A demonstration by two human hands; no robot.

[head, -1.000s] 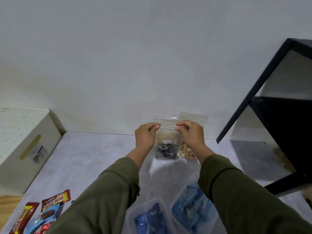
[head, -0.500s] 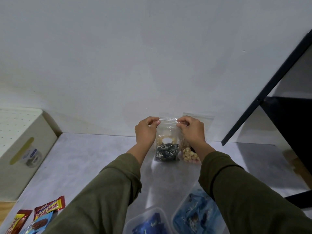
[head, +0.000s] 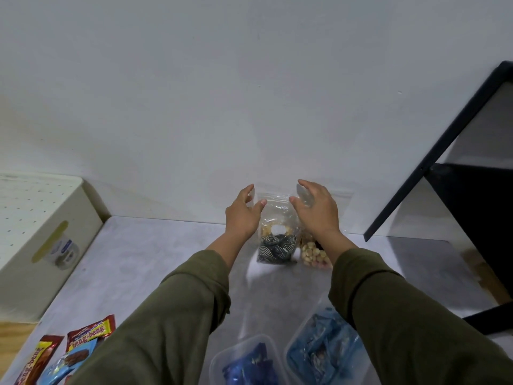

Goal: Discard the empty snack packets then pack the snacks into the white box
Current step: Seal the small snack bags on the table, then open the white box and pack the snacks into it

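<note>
A: At the near edge of the grey table [head: 155, 262], what is logged?

B: Two clear tubs. The left tub [head: 244, 359] holds dark blue wrapped snacks; the right tub [head: 319, 354] holds light blue ones and is partly hidden by the right sleeve [head: 402, 323]. At the near left corner lie red and yellow beng-beng packets [head: 90, 330], overlapping a light blue wrapper [head: 75, 359]. Whether these are full or empty cannot be told.

A: Mid-field?

B: Both olive sleeves reach forward over the table. The left sleeve [head: 177, 315] covers part of the packet pile.

A: Hands?

B: Left hand [head: 243, 215]: open, fingers spread and slightly curled, gripping nothing, just left of a clear zip bag [head: 276, 237]. Right hand [head: 316, 212]: likewise open, palm inward, just right of that bag. Whether the thumb tips touch the bag's top edge cannot be told.

A: Bag state?

B: Upright on the table near the wall, between the hands. Contents: black-and-white swirled pieces low, pale pieces above. A second clear bag [head: 315, 254] with small pale round snacks stands just to its right, partly behind the right wrist.

A: Farther out?

B: The white box [head: 41, 245], perforated on top with a yellow slot on its side, sits at the far left edge, well apart from both bags. A black frame [head: 433, 159] stands at the right. Plain wall [head: 222, 93] behind.
</note>
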